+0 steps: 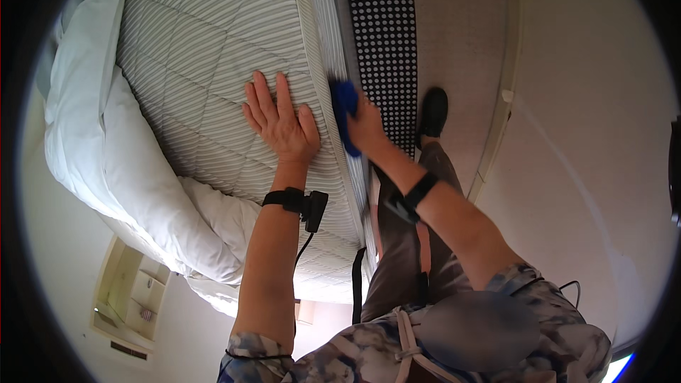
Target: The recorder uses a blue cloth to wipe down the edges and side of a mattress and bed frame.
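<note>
My left hand [284,125] lies flat, palm down with its fingers apart, on a bare striped, quilted mattress [202,58]. To the right of it, my right hand [366,123] grips a blue cloth or pad [346,111] against the mattress's side, just below the top edge. The cloth is slightly blurred, and its exact kind cannot be told. Both wrists wear black straps with small devices.
A white duvet [133,170] is folded back along the mattress's far left side. A black strip with white dots [385,48] runs beside the bed. My shoe [434,111] stands on the floor near a wall [585,117]. Shelves [143,298] are at lower left.
</note>
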A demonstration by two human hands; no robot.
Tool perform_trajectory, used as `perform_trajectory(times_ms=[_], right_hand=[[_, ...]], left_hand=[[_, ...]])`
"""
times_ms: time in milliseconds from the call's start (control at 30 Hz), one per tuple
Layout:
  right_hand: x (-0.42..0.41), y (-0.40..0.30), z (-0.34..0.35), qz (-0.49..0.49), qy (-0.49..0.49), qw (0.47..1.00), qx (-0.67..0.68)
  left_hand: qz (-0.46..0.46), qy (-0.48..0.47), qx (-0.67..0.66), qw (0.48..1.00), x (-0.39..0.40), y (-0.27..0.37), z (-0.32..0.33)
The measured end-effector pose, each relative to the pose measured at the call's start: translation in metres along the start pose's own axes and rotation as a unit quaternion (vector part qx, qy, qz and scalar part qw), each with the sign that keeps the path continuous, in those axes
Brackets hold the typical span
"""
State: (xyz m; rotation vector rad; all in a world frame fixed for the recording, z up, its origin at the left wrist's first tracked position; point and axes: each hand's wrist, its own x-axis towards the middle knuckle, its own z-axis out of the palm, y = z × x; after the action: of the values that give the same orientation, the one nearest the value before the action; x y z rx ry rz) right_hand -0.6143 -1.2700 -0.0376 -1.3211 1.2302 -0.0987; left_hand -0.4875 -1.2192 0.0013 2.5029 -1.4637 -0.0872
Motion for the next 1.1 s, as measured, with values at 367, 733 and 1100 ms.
perform_trajectory(times_ms=[367, 733, 1100], right_hand=[[0.066, -0.005, -0.004, -0.071, 0.011, 0.996, 0.051], [0.014, -0.054, -0.052, 0.143, -0.157, 0.919, 0.331], [0.032, -0.103, -0.041, -0.065, 0.016, 0.998, 0.008]], left_hand=[[0.002, -0.010, -0.003, 1.000, -0.003, 0.004, 0.004], [-0.005, -0.007, 0.008, 1.000, 0.000, 0.003, 0.000], [0.018, 0.012, -0.009, 1.000, 0.008, 0.005, 0.004]])
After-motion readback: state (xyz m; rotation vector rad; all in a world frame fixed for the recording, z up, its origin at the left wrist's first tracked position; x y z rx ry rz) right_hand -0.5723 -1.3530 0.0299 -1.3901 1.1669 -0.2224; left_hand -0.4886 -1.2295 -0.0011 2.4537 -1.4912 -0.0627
